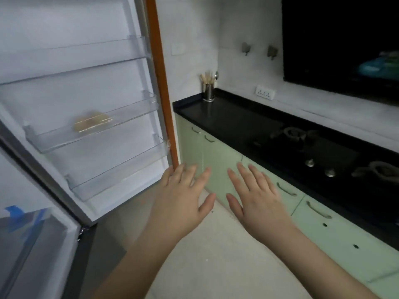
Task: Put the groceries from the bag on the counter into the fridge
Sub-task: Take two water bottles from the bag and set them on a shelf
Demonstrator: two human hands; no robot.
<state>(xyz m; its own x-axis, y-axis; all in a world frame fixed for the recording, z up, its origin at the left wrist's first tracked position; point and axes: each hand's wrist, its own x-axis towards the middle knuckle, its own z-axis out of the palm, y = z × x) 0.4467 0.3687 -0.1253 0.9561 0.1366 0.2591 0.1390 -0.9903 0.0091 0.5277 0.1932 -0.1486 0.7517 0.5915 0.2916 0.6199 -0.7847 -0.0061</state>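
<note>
The fridge door (pixel 71 87) stands wide open on the left, its clear bins facing me. A yellowish packet (pixel 91 123) lies in the middle door bin (pixel 129 116). My left hand (pixel 183 195) is spread flat with straight fingers just right of the door's lower edge, holding nothing. My right hand (pixel 257 195) is held out beside it, fingers also straight and empty. No grocery bag shows in this view.
A black counter (pixel 226 119) runs along the right wall with a gas hob (pixel 313 147) set in it and a steel utensil holder (pixel 208 92) at its far end. Green cabinets (pixel 216 160) sit below. A fridge drawer with blue tape (pixel 23 223) is at lower left.
</note>
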